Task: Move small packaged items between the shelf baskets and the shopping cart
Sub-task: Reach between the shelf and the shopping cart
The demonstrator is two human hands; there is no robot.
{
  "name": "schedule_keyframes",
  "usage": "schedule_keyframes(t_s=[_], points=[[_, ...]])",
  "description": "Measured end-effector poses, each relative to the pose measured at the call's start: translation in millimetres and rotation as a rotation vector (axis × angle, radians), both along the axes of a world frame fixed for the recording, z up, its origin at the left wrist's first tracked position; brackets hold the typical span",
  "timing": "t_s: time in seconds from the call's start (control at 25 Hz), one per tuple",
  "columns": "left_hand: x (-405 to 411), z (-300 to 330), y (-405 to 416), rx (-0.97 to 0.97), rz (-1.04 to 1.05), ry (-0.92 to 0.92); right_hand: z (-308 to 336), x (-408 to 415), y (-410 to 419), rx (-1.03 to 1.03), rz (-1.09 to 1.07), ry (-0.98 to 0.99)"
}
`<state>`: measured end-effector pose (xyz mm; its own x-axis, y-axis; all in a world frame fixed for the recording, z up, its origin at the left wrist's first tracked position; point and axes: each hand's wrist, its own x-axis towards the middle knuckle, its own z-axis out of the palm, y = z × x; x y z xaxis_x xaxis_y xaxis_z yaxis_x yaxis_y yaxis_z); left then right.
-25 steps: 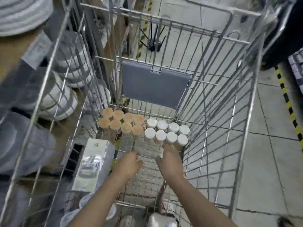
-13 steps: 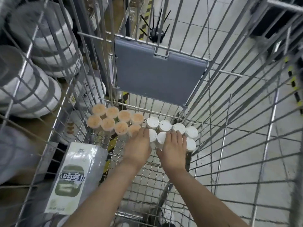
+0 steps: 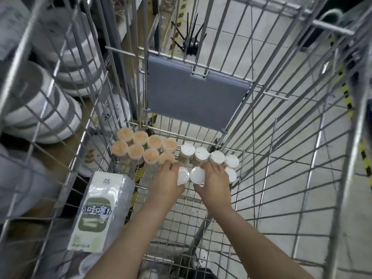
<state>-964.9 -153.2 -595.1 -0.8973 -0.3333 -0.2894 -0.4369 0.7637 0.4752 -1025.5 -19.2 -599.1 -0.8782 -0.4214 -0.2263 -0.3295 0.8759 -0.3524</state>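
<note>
Both hands are down at the far end of the wire shopping cart (image 3: 281,162), working on the block of small white-lidded round containers (image 3: 201,155) that stands on the cart floor. The left hand (image 3: 168,182) has its grip curled onto the near-left container of that block, which tips toward its palm; its fingertips also reach the neighbouring block of tan-topped clear round containers (image 3: 141,146), just to its left. The right hand (image 3: 214,182) has its grip wrapped on the near-middle white-lidded container, thumb at the lid's near edge, with more white lids beyond its fingers and one just to its right.

By my reading, the step in hand is picking up the white-lidded block to carry it out toward the shelf baskets. The next move calls for a firm squeeze from both sides, then a straight lift clear of the cart wires without knocking the tan-topped block. A green-and-white wrapped pack (image 3: 98,212) lies well left of the left grip.
</note>
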Motion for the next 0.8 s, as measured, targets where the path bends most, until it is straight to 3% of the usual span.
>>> schedule_keyframes(t_s=[0.12,0.24,0.6,0.8], points=[[30,39,-2,0.3,0.2,0.087,51,12,-2,-0.169,-0.045,-0.262],[61,102,-4,0.555,0.366,0.095,114,32,-1,-0.353,-0.091,-0.401],[192,261,11,0.817,0.498,0.229,287,163,55,-0.853,-0.464,-0.582],[271,325,53,0.992,0.792,0.441,335,234,89,-0.992,-0.487,-0.679]])
